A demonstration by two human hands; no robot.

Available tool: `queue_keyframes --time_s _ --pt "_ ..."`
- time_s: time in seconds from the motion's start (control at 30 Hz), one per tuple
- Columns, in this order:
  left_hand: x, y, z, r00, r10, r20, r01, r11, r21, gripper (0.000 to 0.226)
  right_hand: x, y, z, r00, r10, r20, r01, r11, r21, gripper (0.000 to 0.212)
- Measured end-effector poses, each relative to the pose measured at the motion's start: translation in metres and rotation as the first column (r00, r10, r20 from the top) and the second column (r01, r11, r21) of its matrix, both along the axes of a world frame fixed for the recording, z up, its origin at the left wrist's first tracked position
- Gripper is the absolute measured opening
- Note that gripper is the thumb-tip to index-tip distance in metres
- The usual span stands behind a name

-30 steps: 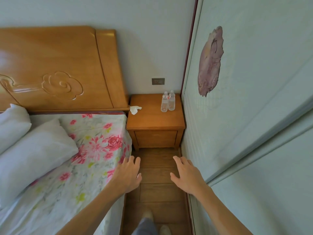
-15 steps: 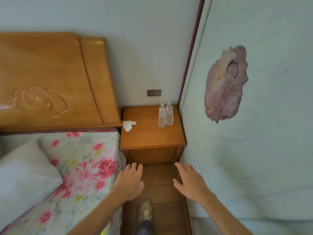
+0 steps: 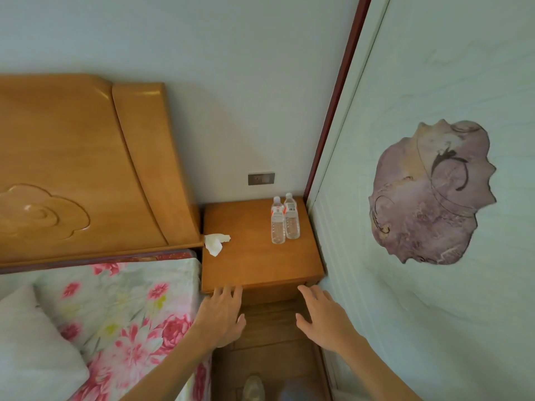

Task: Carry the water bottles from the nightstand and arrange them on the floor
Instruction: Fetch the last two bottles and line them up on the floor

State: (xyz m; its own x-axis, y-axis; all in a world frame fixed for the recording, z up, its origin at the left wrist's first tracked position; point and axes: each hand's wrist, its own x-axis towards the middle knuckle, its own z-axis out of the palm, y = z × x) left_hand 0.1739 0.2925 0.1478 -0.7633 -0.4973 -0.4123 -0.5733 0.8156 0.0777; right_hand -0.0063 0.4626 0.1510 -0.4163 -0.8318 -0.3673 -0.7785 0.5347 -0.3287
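On the wooden nightstand [image 3: 254, 264], near its back right corner, we see two water bottles [image 3: 285, 219] standing upright, touching. Our left hand [image 3: 223, 315] and right hand [image 3: 322, 316] hover before its front edge, fingers straight, holding nothing. A crumpled tissue [image 3: 215, 243] lies at its left edge.

The person now stands nearer the nightstand [image 3: 254, 264] than a second ago; the left hand [image 3: 221, 316], earlier out over the floor [image 3: 269, 331] well short of it, now has its fingertips at the front edge of the top; the right hand [image 3: 321, 316] has come up just below that edge, near the right corner; the water bottles [image 3: 278, 227] are closer to both hands, though apart from them; the drawer front is almost out of sight.
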Motion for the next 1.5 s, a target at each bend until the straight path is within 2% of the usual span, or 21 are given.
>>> queue_keyframes --time_s 0.27,0.53,0.87,1.03,1.2,1.33,1.5 --pt "-0.055 -0.043 0.000 1.000 -0.019 0.006 0.019 0.999 0.037 0.060 -0.044 -0.042 -0.005 0.999 -0.034 0.006 0.034 0.999 0.020 0.062" --pt "-0.137 -0.100 -0.005 0.999 0.044 0.017 -0.045 0.998 0.052 0.059 -0.122 -0.116 -0.026 0.999 0.009 0.047 -0.011 0.999 0.048 0.067" --pt "-0.234 -0.158 -0.024 0.994 0.095 0.046 -0.099 0.991 0.096 0.061 -0.203 -0.197 -0.054 0.978 -0.133 0.159 0.135 0.991 -0.004 0.066" --pt "-0.260 -0.172 -0.043 0.996 0.062 0.070 -0.070 0.991 0.115 0.058 -0.219 -0.234 -0.073 0.953 -0.184 0.242 0.200 0.979 -0.044 0.067" --pt "-0.277 -0.192 -0.069 0.994 0.039 0.103 -0.055 0.987 0.154 0.057 -0.237 -0.245 -0.099 0.936 -0.256 0.242 0.259 0.966 0.019 0.067" --pt "-0.287 -0.209 -0.097 0.992 0.016 0.124 -0.038 0.985 0.170 0.051 -0.247 -0.247 -0.121 0.927 -0.287 0.241 0.278 0.958 0.073 0.056" --pt "-0.294 -0.223 -0.133 0.985 0.078 0.156 -0.110 0.972 0.209 0.048 -0.255 -0.251 -0.157 0.916 -0.321 0.239 0.298 0.946 0.128 0.056"
